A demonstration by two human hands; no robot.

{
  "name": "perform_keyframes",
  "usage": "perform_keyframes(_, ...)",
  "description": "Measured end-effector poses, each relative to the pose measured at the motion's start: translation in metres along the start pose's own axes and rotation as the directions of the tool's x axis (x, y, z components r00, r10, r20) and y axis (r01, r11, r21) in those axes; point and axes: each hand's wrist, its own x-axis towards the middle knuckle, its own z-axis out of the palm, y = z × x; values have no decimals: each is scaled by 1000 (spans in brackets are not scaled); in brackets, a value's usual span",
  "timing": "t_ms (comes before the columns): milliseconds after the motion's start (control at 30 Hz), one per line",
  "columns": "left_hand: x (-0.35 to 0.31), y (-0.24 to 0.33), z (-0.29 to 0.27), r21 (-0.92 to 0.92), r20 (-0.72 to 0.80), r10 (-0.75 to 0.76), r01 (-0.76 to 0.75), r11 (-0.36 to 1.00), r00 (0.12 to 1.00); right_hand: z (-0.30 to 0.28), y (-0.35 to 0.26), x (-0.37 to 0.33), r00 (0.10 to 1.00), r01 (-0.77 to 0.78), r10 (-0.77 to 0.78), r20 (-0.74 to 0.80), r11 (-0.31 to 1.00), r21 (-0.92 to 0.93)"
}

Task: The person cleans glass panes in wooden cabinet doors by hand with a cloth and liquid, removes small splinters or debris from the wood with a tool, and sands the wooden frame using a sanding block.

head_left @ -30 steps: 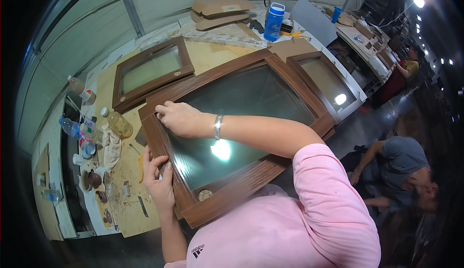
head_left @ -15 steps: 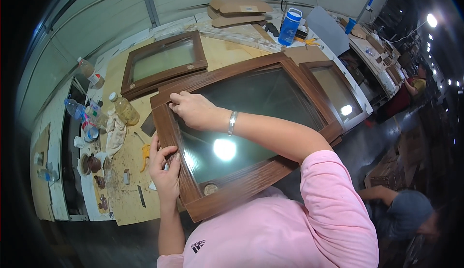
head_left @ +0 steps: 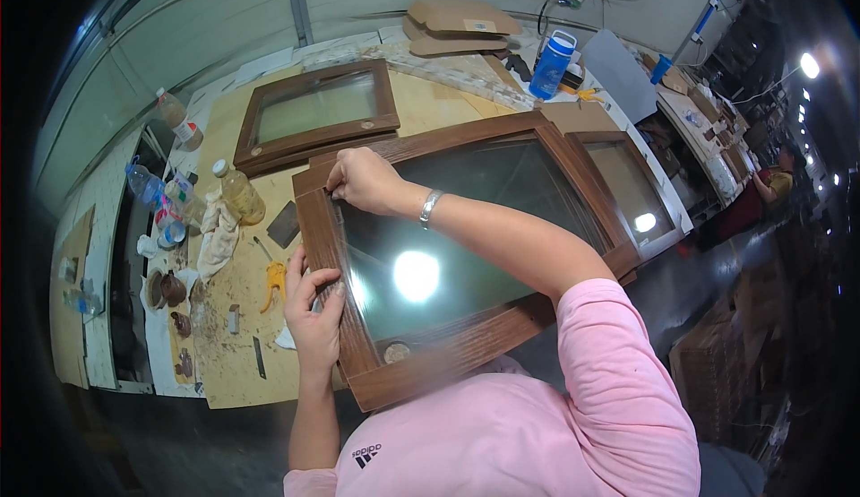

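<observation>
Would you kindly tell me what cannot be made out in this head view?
- Right hand: fingertips curl under at the wooden window frame; what they pinch is hidden.
- Frame's near corner: covered by the pink shirt.
- Small items beside the left hand: too small.

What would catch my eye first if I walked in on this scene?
Most striking is the big brown wooden window frame with dark glass at the centre, a lamp's bright glare on the pane. The right hand presses its upper left corner, and the left hand grips its left rail. Behind lies a smaller frame; a blue bottle stands at the bench's far end.
</observation>
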Motion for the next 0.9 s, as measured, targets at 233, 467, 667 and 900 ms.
perform_keyframes(233,0,0,1,27,-18,-30,31,999,999,0,2,0,998,62,-62,3,998,-20)
perform_keyframes(467,-1,1,1,32,-21,-35,36,999,999,2,4,1,999,53,-53,3,997,59)
perform_keyframes(667,-2,1,0,10,-22,-68,69,998,997,-2,-1,2,996,83,-84,36,996,22)
perform_keyframes(900,-1,2,1,6,-16,-67,67,998,998,-3,-4,5,994,99,-98,43,995,-27)
